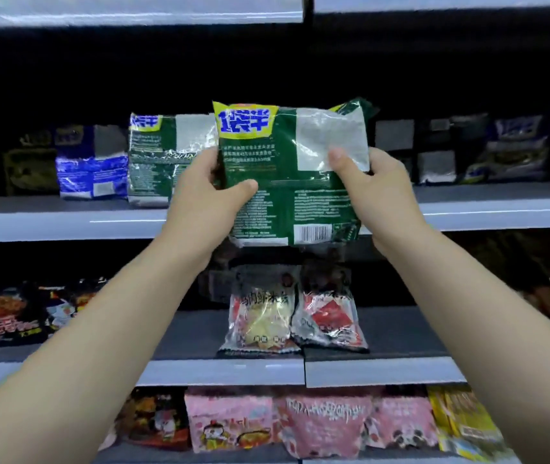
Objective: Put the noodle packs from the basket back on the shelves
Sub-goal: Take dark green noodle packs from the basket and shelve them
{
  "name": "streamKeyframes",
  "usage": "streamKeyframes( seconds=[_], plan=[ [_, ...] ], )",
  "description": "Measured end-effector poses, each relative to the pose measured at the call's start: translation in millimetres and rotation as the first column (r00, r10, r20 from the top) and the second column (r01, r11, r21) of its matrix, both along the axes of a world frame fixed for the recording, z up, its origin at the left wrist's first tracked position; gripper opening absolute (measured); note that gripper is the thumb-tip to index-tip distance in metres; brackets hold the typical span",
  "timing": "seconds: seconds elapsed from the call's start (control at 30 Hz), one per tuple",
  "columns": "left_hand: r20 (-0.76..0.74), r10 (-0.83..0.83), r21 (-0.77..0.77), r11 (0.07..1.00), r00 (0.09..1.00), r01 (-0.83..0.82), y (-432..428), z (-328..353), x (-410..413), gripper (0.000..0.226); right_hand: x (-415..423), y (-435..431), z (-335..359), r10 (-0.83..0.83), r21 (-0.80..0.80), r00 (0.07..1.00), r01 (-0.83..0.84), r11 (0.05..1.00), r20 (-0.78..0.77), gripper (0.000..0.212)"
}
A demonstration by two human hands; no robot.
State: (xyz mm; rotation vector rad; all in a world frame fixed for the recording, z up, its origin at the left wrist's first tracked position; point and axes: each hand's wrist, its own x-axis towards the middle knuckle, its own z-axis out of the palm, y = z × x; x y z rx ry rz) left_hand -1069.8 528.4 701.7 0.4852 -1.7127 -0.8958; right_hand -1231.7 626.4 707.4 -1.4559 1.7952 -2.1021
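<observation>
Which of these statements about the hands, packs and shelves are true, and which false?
1. The left hand and right hand both hold the green pack. True.
2. A barcode shows on that pack. True.
3. The green pack lies flat on a shelf. False: the hands hold it upright in front of the shelf.
4. Pink packs stand on the top shelf. False: the pink packs stand on the lowest shelf in view.

Green noodle pack (287, 182) between both hands (206, 192)
</observation>
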Motion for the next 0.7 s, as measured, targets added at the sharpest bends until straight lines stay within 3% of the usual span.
streamKeyframes(
  seconds=[0.3, 0.47, 0.6, 0.7],
  plan=[
    [-0.023, 0.028, -0.146, 0.989, 0.999, -0.031, -69.9, 41.2, -81.8, 0.034, -71.6, -65.5, 44.7, -0.082, -0.029, 0.997, 0.083, 0.996, 0.009, 0.016],
    [0.069, 0.075, -0.1, 0.993, 0.995, -0.068, -101.1, 31.1, -106.0, 0.032, -91.3, -99.0, 37.3, -0.114, 0.058, 0.993, 0.113, 0.992, 0.013, 0.023],
    [0.2, 0.116, -0.061, 0.993, 0.973, -0.106, -110.4, 30.5, -115.1, 0.054, -101.9, -111.6, 37.5, -0.127, 0.118, 0.991, 0.132, 0.984, -0.048, 0.035],
    [0.276, 0.138, -0.081, 0.989, 0.951, -0.12, -112.4, 28.9, -114.0, 0.054, -109.2, -112.0, 33.9, -0.132, 0.182, 0.985, 0.15, 0.972, -0.108, 0.035]
  ],
)
